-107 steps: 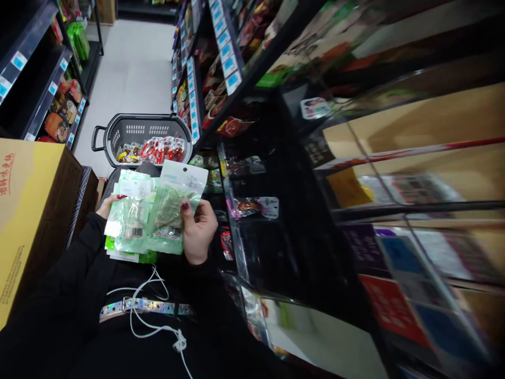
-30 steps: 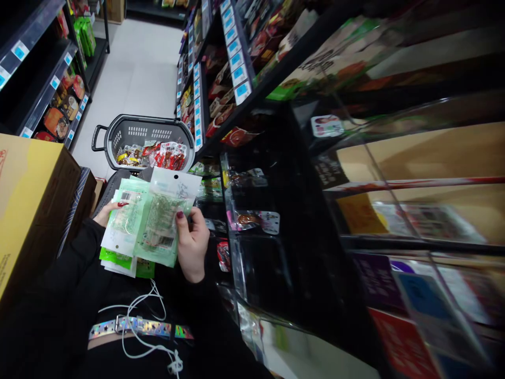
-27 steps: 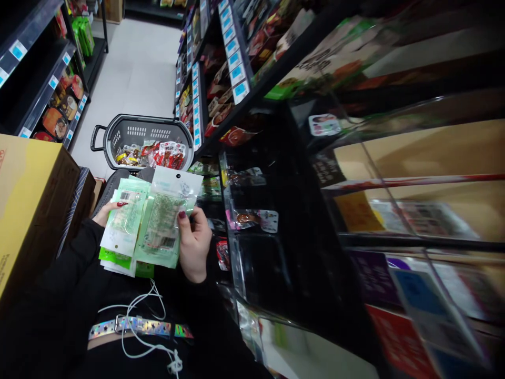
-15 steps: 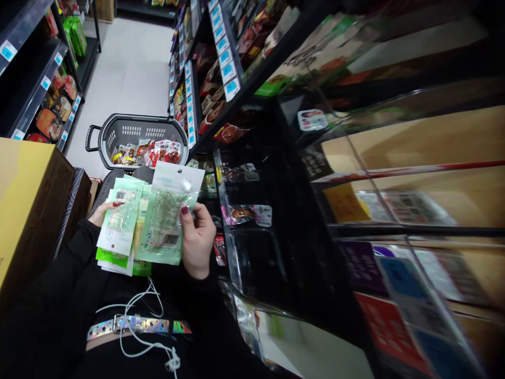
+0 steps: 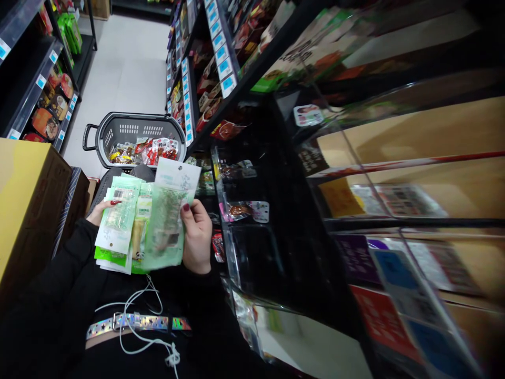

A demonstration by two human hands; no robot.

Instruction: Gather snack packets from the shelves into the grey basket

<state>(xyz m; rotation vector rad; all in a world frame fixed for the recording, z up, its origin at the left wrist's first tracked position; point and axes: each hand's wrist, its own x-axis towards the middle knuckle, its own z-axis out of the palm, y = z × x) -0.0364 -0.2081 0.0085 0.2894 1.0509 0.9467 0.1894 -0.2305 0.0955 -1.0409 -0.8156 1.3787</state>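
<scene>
My left hand (image 5: 99,211) grips a fanned stack of green and white snack packets (image 5: 119,213), its thumb across the top one. Beneath them a packet with a pale yellow food and a small panda picture (image 5: 139,231) shows; whether the left fingers also hold it is hidden. Pinched by its right edge between thumb and fingers, a light green snack packet (image 5: 168,210) is in my right hand (image 5: 198,237). It has a hang hole at the top and is tilted, its lower part blurred. It overlaps the edge of the panda packet.
Ahead on the floor stands a grey shopping basket (image 5: 142,126) with several snack packets inside. A black shelf (image 5: 252,252) on the right bears a few small packets (image 5: 246,211). Cardboard boxes (image 5: 29,200) stand close on my left. White cords hang at my waist.
The packet in my right hand has tilted and moved slightly, uncovering more of the panda packet. My left hand keeps its stack. The view has shifted a little.
</scene>
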